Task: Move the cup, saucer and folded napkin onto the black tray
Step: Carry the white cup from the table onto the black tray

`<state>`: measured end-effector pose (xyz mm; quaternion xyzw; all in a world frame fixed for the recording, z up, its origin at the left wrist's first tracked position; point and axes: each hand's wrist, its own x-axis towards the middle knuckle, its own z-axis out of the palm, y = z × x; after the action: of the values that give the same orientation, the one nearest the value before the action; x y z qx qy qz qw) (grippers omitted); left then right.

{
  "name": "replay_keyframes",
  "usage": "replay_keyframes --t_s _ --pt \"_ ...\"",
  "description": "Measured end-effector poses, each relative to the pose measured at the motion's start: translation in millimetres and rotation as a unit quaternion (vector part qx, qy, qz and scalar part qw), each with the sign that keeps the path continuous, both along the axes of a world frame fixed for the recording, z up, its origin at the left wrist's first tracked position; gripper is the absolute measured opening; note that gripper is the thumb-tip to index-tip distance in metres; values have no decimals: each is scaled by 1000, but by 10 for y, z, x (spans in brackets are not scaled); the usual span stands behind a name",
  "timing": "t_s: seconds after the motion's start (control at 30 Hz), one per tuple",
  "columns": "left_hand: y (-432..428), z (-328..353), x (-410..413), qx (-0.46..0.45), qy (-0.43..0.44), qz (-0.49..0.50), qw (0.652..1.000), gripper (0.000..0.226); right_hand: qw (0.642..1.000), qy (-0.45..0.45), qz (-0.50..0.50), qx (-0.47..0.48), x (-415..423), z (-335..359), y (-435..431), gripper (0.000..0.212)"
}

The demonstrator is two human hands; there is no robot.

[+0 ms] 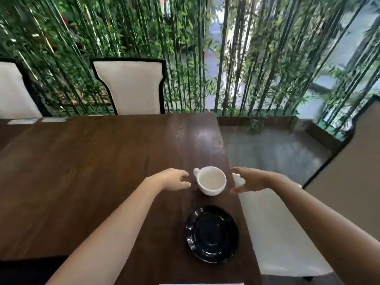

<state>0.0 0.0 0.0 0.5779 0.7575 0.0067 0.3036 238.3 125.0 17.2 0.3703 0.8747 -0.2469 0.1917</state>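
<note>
centrally, the white cup [210,180] stands on the dark tabletop [92,171], between the left hand [173,179] and right hand [249,180], both grips wide, holding nothing; black saucer [212,234] sits below it in the frame.

Head view. A white ceramic cup [210,180] stands upright on the dark brown wooden surface [98,171] near its right edge, handle turned to my left. My left hand [172,179] and my right hand [249,179] flank the cup, fingers spread and curled, neither touching it. A glossy black round saucer with a scalloped rim [212,234] lies on the surface nearer to me, apart from the cup. A cream upholstered chair with a black frame [130,87] stands at the far edge, before green bamboo stems [232,58].
</note>
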Motion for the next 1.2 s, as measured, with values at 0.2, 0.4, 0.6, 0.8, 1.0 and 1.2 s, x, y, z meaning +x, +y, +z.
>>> replay_keyframes --t_s 0.2,0.4,0.6,0.8,1.0,1.2 --pt "101 -629 116 10 -33 59 998 90 999 26 -10 16 -102 -475 163 103" --pt "181 -1054 330 88 -130 124 980 113 986 144 -41 -73 -226 -1050 297 115" --pt "313 -1187 461 184 -225 158 944 115 955 264 -75 -110 -262 -1353 328 106" --pt "317 -1267 529 223 -283 196 912 110 927 330 -94 -150 -295 -1440 312 99" --pt "314 -1265 521 236 -346 232 878 97 911 357 -94 -183 -339 -1417 317 94" --pt "318 -1079 456 260 -354 235 867 93 897 387 -95 -194 -391 -1177 320 95"
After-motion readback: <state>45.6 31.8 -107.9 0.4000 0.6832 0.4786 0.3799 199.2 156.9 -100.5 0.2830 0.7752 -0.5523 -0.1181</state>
